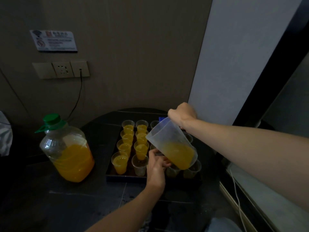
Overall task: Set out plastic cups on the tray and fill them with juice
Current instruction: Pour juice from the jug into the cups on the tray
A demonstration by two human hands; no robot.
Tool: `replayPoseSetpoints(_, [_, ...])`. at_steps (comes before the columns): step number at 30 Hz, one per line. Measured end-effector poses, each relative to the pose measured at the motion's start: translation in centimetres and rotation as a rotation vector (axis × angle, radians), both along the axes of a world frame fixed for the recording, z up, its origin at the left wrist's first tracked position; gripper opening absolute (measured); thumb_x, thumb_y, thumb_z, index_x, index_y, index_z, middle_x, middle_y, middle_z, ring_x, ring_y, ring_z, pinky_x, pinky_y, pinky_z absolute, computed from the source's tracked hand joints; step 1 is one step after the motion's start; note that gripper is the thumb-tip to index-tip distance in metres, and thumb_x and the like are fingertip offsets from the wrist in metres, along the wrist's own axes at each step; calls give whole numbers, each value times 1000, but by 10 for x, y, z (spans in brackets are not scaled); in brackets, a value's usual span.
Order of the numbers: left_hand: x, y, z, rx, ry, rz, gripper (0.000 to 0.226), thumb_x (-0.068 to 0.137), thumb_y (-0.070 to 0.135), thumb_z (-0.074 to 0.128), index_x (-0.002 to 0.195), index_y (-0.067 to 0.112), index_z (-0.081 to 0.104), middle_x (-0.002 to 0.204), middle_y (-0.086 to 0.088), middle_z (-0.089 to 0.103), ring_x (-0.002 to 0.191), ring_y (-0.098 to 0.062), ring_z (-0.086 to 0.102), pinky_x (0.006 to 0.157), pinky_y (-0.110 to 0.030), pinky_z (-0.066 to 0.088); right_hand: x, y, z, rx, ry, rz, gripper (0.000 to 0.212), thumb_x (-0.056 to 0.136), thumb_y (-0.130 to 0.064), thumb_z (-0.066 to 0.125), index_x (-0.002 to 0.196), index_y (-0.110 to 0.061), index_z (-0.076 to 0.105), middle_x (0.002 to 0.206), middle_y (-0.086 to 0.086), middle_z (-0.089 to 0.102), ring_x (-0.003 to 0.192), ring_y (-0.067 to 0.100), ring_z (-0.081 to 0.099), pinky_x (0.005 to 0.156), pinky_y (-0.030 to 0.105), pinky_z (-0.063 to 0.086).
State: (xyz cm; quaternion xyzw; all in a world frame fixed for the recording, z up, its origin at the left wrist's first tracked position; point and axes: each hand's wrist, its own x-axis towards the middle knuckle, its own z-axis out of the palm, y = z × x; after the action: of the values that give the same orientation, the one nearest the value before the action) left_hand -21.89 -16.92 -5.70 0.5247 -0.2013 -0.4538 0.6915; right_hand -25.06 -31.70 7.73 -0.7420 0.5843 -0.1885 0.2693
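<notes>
A dark tray [127,178] on the black table holds several clear plastic cups. The two left columns hold orange juice, such as the front-left cup [119,162]; the cup beside it [140,164] looks empty. My right hand [182,114] grips the handle of a translucent jug [173,146] with juice in its bottom, tilted over the tray's right half. My left hand [157,164] reaches under the jug and holds a cup that is mostly hidden. Cups behind the jug are partly covered.
A big clear bottle [70,153] with a green cap, half full of juice, stands left of the tray. A wall socket [62,69] with a black cable is behind. A white cable [237,198] runs along the right edge.
</notes>
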Motion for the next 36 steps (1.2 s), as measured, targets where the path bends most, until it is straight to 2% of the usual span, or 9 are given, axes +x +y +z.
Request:
replayPoseSetpoints(4, [-4, 9, -3, 17, -22, 3, 55, 67, 17, 48, 121, 21, 51, 117, -20, 67, 107, -30, 68, 93, -42, 57, -6, 9, -1, -1, -13, -5, 19, 94, -27, 59, 81, -13, 60, 79, 5, 61, 70, 19, 61, 57, 29, 45])
replayPoseSetpoints(8, [-6, 18, -5, 26, -30, 3, 49, 75, 11, 48, 123, 19, 51, 114, -20, 68, 105, -29, 68, 84, -35, 56, -12, 17, -5, 5, -51, 0, 20, 94, -26, 60, 79, -14, 59, 76, 4, 61, 67, 18, 60, 57, 29, 47])
replayPoseSetpoints(12, [-9, 26, -8, 59, -24, 26, 52, 66, 13, 49, 117, 18, 53, 111, -21, 69, 102, -33, 69, 88, -42, 57, -19, 24, -7, 6, -50, 10, 20, 93, -26, 61, 79, -13, 60, 75, 5, 62, 68, 19, 61, 59, 30, 49])
replayPoseSetpoints(15, [-12, 30, -12, 79, -18, 26, 43, 83, 1, 46, 123, 17, 52, 110, -20, 69, 102, -33, 70, 87, -41, 57, -21, 28, -9, 14, -44, 22, 19, 94, -26, 61, 80, -12, 62, 77, 6, 63, 68, 20, 63, 63, 32, 52])
replayPoseSetpoints(17, [-14, 34, -14, 83, -9, 10, 50, 88, -8, 40, 127, 21, 51, 111, -20, 69, 103, -32, 70, 84, -38, 57, -21, 31, -11, 14, -25, 29, 19, 93, -26, 61, 80, -12, 61, 75, 5, 62, 67, 20, 61, 60, 31, 49])
replayPoseSetpoints(20, [-17, 41, -15, 75, 2, -10, 55, 81, 2, 47, 130, 24, 53, 110, -18, 71, 105, -30, 70, 89, -40, 57, -19, 35, -13, 2, 10, 39, 19, 93, -26, 61, 80, -12, 62, 75, 5, 61, 66, 20, 60, 59, 31, 47])
replayPoseSetpoints(22, [-17, 43, -17, 87, 5, -20, 57, 77, 6, 48, 132, 18, 56, 110, -19, 72, 106, -31, 70, 92, -41, 57, -17, 36, -13, 4, 31, 52, 18, 93, -25, 61, 81, -12, 62, 75, 5, 61, 67, 20, 59, 58, 30, 46])
replayPoseSetpoints(26, [-20, 43, -18, 90, 2, -7, 50, 89, -7, 38, 128, 16, 60, 111, -21, 70, 105, -32, 69, 92, -42, 57, -12, 37, -11, 16, 60, 82, 18, 93, -26, 61, 85, -11, 64, 78, 6, 62, 68, 20, 59, 58, 30, 45])
replayPoseSetpoints(36, [-21, 43, -17, 55, 17, -29, 40, 94, 3, 37, 122, 20, 59, 114, -22, 71, 105, -32, 71, 90, -42, 58, 1, 37, -4, 6, 129, 144, 17, 92, -27, 58, 87, -11, 63, 81, 7, 62, 72, 23, 60, 61, 32, 47])
